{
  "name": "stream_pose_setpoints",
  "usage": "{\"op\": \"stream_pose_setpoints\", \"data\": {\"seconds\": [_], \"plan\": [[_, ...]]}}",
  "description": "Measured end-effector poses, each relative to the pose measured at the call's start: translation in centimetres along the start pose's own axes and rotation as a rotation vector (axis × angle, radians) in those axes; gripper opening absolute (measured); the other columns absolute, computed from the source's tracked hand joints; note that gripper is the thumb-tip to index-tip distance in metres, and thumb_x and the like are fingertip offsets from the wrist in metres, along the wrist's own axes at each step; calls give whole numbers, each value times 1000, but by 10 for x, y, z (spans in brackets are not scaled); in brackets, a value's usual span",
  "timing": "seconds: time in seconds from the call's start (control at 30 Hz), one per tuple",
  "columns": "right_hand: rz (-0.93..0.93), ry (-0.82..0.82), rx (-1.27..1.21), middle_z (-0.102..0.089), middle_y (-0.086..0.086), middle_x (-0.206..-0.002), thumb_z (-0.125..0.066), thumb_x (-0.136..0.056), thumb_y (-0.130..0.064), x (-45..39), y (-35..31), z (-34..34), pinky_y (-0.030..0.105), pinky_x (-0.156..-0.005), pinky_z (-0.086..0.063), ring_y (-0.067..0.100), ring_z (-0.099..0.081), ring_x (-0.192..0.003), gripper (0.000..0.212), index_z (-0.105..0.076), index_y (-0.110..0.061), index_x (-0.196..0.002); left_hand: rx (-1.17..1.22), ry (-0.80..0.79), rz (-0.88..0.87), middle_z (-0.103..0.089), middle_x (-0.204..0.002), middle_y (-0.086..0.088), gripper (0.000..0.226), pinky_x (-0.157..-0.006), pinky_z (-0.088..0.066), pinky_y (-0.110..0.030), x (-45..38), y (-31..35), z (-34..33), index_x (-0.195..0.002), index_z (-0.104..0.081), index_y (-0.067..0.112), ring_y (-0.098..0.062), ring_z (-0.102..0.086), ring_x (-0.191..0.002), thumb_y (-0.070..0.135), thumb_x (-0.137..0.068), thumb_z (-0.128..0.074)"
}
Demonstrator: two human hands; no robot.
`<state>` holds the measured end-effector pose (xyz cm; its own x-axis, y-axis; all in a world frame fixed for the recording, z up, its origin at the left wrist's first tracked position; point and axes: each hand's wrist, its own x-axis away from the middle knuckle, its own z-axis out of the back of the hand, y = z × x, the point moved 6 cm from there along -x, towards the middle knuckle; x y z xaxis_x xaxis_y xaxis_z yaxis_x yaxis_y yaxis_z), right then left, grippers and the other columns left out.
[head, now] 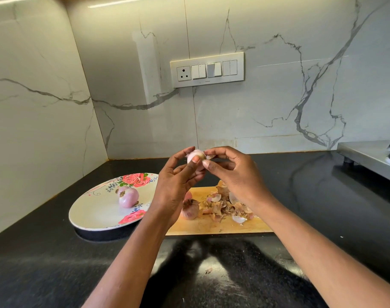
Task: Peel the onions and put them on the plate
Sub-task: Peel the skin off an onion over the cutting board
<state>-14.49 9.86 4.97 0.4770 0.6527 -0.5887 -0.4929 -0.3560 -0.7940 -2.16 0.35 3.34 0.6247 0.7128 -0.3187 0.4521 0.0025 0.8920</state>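
While the black, glossy tabletop [56,252] lies nearest with a stray flake of skin on it, the work sits higher. A pale wooden board [211,225] carries a heap of dry, papery peelings [225,205] and one unpeeled onion [189,211], brown and rough at its root. Beside it, the flowered plate [96,210] holds one peeled onion [128,197], smooth and pink. Raised above the board, the left hand [174,185] cradles the half-bare onion [196,157], its grip curled round it, while the right hand [236,174] pinches a shred of skin at the top. Best, I judge, to pull that shred down along the curve, turning the bulb slowly so the skin comes away whole.
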Motion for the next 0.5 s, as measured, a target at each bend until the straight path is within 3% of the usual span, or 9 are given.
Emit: {"op": "stream_pose_setpoints", "data": {"seconds": [0.23, 0.5], "plan": [[39, 25, 0, -77, -10, -100, -79, -86, -15, -1, -2, 6, 25, -85, -59, 5, -73, -93, 22, -74, -26, -105, 81, -1, 78, -74, -112, -18, 54, -90, -60, -30, -2, -5, 1, -129, -59, 0, -25, -73, -101, 16, -79, -72], [119, 111, 124, -76, -9, -89, -79, -83, -7, 2, -7, 7, 23, -75, -60, 5, -72, -81, 28, -74, -28, -102, 99, -78, 128, -75, -109, -15, 36, -84, -60, -25, 0, -5, -3, -128, -60, 2, -20, -73, -96, 8, -93, -62]]}}
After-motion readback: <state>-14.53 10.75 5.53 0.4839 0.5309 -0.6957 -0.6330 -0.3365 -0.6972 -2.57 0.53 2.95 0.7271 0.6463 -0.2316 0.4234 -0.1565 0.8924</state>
